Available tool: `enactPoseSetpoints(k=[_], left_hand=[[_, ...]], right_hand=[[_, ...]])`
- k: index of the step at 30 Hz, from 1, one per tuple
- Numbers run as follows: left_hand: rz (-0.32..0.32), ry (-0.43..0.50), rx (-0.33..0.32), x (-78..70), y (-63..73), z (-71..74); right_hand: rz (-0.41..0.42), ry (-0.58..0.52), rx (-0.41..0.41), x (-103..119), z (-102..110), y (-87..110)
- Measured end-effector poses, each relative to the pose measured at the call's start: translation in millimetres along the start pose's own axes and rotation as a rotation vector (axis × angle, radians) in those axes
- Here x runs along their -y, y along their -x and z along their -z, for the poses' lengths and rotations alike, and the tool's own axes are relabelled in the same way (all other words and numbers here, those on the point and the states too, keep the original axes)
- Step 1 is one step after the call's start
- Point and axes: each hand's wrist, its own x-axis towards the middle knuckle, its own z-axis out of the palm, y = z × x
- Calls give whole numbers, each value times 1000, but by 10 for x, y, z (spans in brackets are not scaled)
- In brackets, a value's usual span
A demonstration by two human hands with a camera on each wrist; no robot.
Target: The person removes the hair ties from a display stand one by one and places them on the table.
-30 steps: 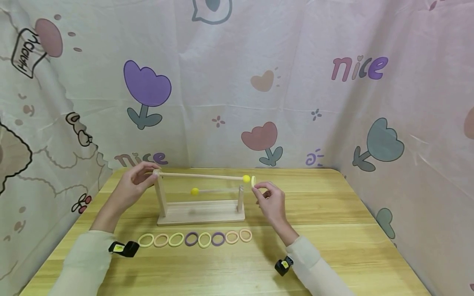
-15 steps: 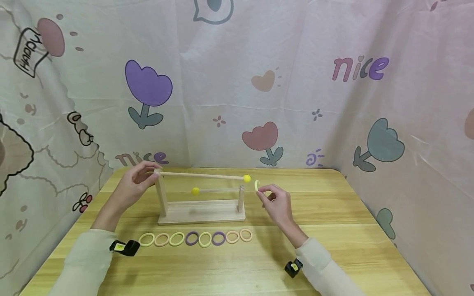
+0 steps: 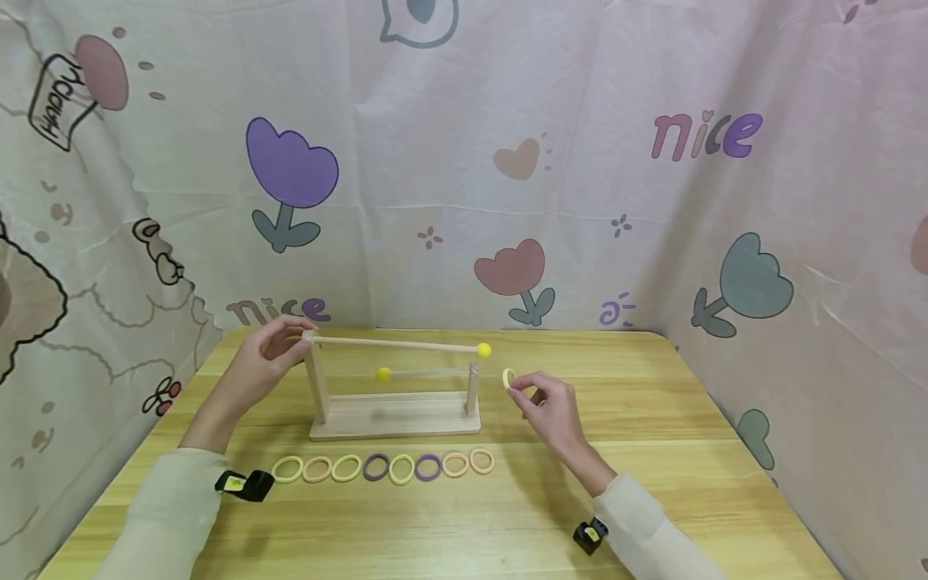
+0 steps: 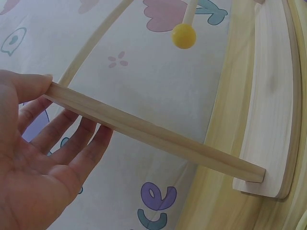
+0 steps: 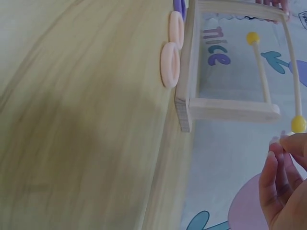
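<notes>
A wooden stand (image 3: 395, 419) has an upright post at each end, each bearing a rod tipped with a yellow ball. My left hand (image 3: 254, 372) holds the top of the taller left post (image 4: 153, 132), thumb at its end and fingertips along its side. From there the upper rod (image 3: 399, 345) runs right to its yellow ball (image 3: 483, 350). My right hand (image 3: 557, 412) pinches a pale yellow ring (image 3: 508, 379) upright between thumb and fingers. This ring is apart from the ball, to its right and lower. In the right wrist view, the fingers mostly hide the ring.
Several yellow, pink and purple rings lie in a row before the stand, among them a purple ring (image 3: 428, 468) and a pink ring (image 3: 482, 461). They rest on a wooden table (image 3: 435, 532). A printed curtain (image 3: 420, 161) hangs behind and at both sides.
My right hand has drawn the pale yellow ring away from the upper rod's ball, rightward and down. The left hand stays on the post.
</notes>
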Motion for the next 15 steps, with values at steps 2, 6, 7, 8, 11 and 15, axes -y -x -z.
enactPoseSetpoints(k=[2, 6, 7, 8, 11, 15], left_hand=[[-2, 5, 0, -2, 1, 2], [-4, 10, -2, 1, 5, 2], [-6, 10, -3, 2, 5, 2], [-8, 10, -5, 3, 5, 3], [-11, 5, -7, 3, 5, 3], [-11, 1, -4, -2, 4, 3]], right_hand=[[6, 11, 12, -14, 12, 4], [6, 27, 52, -29, 49, 17], [3, 30, 67, -31, 60, 22], [2, 36, 81, -33, 72, 26], [-1, 54, 124, -38, 104, 43], [8, 76, 164, -53, 131, 69]])
